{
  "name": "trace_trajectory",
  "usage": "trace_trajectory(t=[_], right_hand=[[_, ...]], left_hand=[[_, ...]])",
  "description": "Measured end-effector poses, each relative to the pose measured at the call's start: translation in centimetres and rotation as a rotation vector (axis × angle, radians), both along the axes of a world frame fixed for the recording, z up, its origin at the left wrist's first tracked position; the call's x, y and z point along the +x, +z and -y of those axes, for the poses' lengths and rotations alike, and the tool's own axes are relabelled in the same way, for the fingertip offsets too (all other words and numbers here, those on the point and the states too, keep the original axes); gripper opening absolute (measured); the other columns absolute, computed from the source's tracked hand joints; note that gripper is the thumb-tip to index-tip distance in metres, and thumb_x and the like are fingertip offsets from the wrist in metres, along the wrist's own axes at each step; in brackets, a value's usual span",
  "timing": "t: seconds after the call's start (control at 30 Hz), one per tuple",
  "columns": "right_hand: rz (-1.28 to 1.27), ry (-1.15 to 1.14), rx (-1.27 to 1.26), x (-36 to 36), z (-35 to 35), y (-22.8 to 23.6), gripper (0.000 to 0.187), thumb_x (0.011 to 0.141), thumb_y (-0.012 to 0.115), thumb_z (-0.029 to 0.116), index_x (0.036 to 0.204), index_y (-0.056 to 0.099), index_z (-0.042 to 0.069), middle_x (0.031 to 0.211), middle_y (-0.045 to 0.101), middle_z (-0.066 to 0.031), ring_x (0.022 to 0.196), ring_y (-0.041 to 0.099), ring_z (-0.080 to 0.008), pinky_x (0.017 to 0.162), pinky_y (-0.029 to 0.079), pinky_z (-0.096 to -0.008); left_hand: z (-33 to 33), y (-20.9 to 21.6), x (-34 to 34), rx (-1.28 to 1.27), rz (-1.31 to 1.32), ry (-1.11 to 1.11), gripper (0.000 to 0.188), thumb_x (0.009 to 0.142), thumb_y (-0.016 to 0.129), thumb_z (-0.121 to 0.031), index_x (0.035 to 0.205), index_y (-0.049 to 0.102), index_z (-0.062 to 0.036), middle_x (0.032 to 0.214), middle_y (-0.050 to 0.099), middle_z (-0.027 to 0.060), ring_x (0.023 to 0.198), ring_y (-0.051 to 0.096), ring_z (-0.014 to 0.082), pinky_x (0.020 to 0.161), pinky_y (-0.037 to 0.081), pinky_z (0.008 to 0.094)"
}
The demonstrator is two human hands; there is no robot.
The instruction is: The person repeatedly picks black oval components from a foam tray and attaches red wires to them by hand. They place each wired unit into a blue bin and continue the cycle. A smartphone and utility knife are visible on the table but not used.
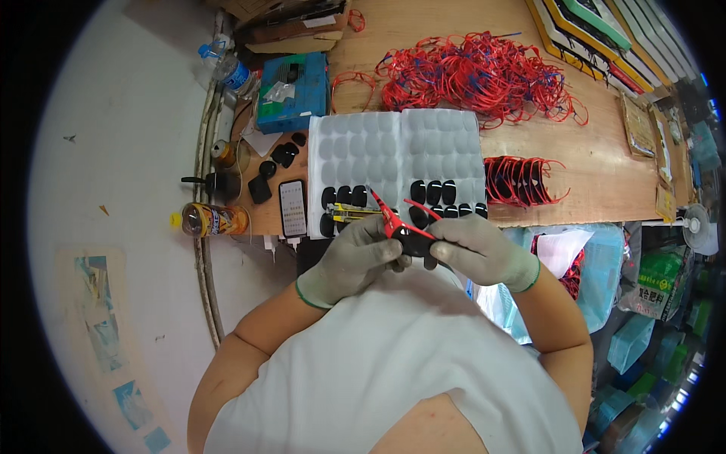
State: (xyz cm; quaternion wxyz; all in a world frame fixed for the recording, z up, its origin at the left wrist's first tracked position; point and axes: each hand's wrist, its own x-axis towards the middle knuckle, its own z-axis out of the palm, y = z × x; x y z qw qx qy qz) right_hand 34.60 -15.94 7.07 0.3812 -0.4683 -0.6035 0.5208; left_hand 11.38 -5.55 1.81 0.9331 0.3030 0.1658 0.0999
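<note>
Both my hands wear pale grey gloves and meet in front of my chest. Between them is a pair of red-framed sunglasses [414, 240] with a dark lens and red temple arms pointing away from me. My left hand [355, 257] pinches the frame's left end, and my right hand [484, 250] grips its right end. Just beyond lies a white lens tray [355, 144] with rows of round hollows. Several dark lenses [433, 193] rest in its nearer rows. A yellow utility knife [354, 212] lies across the tray's near left part.
A tangled heap of red frames [476, 79] fills the table's far middle. A row of red glasses [523, 181] stands right of the tray. Left are a phone [293, 208], loose dark lenses [284, 154], a blue box [293, 94] and a drink bottle [215, 219]. A bluish plastic bag [605, 265] hangs at the right.
</note>
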Motion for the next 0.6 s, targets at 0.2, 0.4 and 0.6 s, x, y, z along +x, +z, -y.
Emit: trace_trajectory(t=[0.2, 0.4, 0.6], right_hand=[[-0.156, -0.248, 0.032, -2.3, 0.6, -3.0, 0.02, 0.098, 0.051, 0.012, 0.088, 0.061, -0.002, 0.072, 0.062, -0.0091, 0.064, 0.057, -0.0176, 0.062, 0.046, -0.033], [0.036, -0.328, 0.226, -3.2, 0.5, -2.8, 0.01, 0.091, 0.055, 0.005, 0.083, 0.058, -0.001, 0.065, 0.054, -0.0112, 0.055, 0.053, -0.0258, 0.054, 0.043, -0.0382], [0.284, -0.457, 0.434, -4.6, 0.5, -2.5, 0.005, 0.085, 0.061, 0.001, 0.081, 0.058, 0.0, 0.061, 0.051, -0.0139, 0.053, 0.052, -0.0337, 0.05, 0.04, -0.0432]], left_hand=[[-0.6, 1.0, 1.3, 0.071, -0.079, 0.101, 0.019, 0.097, 0.069, -0.021, 0.109, 0.067, -0.0065, 0.099, 0.07, 0.0042, 0.088, 0.062, 0.011, 0.08, 0.05, 0.0284], [-0.5, 0.1, 1.2, 0.063, -0.091, 0.123, 0.024, 0.097, 0.069, -0.023, 0.114, 0.064, -0.0052, 0.107, 0.07, 0.0082, 0.091, 0.066, 0.0164, 0.084, 0.056, 0.034], [-1.0, 0.9, 1.5, 0.098, -0.119, 0.104, 0.023, 0.099, 0.063, -0.021, 0.113, 0.062, -0.0029, 0.106, 0.069, 0.0114, 0.093, 0.067, 0.021, 0.086, 0.057, 0.0403]])
